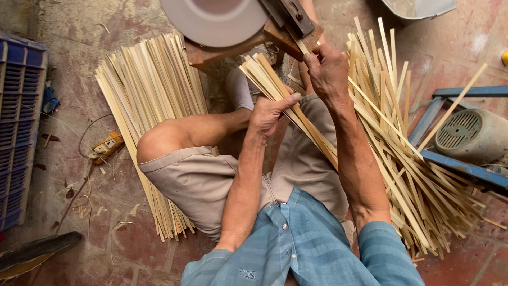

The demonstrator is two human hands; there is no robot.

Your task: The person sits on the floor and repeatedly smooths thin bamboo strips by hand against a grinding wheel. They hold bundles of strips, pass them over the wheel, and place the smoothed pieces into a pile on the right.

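My left hand (270, 110) grips a bundle of pale bamboo strips (304, 119) that slants across my lap from upper left to lower right. My right hand (327, 69) pinches the top of one thin strip (304, 46) just above that bundle, close to a dark metal tool (288, 15) fixed on a wooden block (248, 43). A grey round grinding wheel (214, 21) sits behind the block. I sit low with my left knee (159, 143) bent.
A neat pile of strips (145, 106) lies on the floor at left, and a looser, fanned pile (402, 153) at right. A blue crate (18, 127) stands far left, a socket strip (106, 147) near it. A grey motor (471, 135) on a blue frame is at right.
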